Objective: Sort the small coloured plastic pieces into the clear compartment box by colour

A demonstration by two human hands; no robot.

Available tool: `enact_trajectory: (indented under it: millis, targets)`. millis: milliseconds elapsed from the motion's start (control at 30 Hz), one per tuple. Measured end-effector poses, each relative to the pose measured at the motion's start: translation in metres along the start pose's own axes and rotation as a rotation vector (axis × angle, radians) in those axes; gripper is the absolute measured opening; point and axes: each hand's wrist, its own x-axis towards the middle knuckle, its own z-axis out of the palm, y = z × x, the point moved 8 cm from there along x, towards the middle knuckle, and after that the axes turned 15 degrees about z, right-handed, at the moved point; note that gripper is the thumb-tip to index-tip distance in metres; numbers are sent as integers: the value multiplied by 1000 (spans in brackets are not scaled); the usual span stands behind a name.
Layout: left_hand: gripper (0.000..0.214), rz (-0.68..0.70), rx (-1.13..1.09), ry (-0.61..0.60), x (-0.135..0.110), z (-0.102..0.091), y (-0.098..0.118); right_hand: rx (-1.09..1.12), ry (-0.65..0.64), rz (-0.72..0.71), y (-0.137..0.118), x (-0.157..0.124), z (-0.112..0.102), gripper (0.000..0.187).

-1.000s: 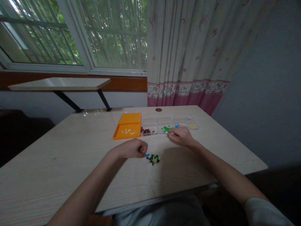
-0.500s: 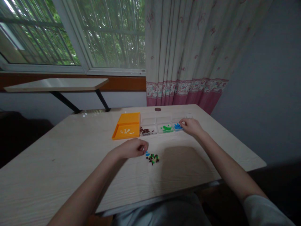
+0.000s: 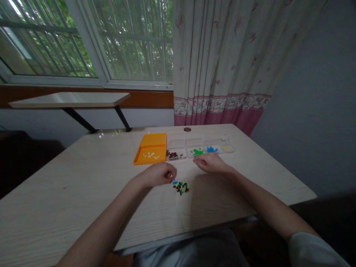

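My left hand [image 3: 161, 173] is closed over the table, its fingertips pinched on a small blue piece [image 3: 174, 179]. Right below it lies a heap of tiny dark brown, green and pale pieces [image 3: 181, 188], with a blue piece [image 3: 175, 183] at its upper left edge. My right hand [image 3: 210, 162] is in the air just in front of the clear compartment tray [image 3: 185, 157], thumb and fingers pressed together. What it pinches, if anything, is too small to make out. The tray's compartments hold brown pieces [image 3: 172, 154], green pieces [image 3: 198, 151], blue pieces [image 3: 211, 149] and yellow pieces [image 3: 226, 148].
An orange open box [image 3: 135, 161] with white pieces [image 3: 150, 155] stands left of the tray. A raised shelf [image 3: 83, 99] is at the back left of the table [image 3: 83, 181]. Behind are a window and a curtain [image 3: 219, 66].
My right hand has moved from the blue pieces' compartment towards me and to the left, uncovering the yellow pieces. My left hand stays by the heap.
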Motion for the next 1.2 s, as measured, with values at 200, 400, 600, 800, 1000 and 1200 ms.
enact_trajectory:
  millis: [200,400,600,800,1000,1200]
  targets:
    - [14,45,11,42,3,-1,5,64,-7,-104,-19,-5,9,19]
    - [17,34,48,255,12,-10,13,106,7,-85,-29,-8,11,16]
    - [19,41,61,336,16,-10,20,136,59,-113,-38,-12,14,19]
    - [19,38,36,349,17,-10,21,137,98,-153,-40,-14,12,18]
    - [15,49,4,340,16,-13,21,133,131,-171,-42,-15,7,16]
    - [14,17,-204,-14,0,1,14,244,385,-146,-26,-14,-24,21]
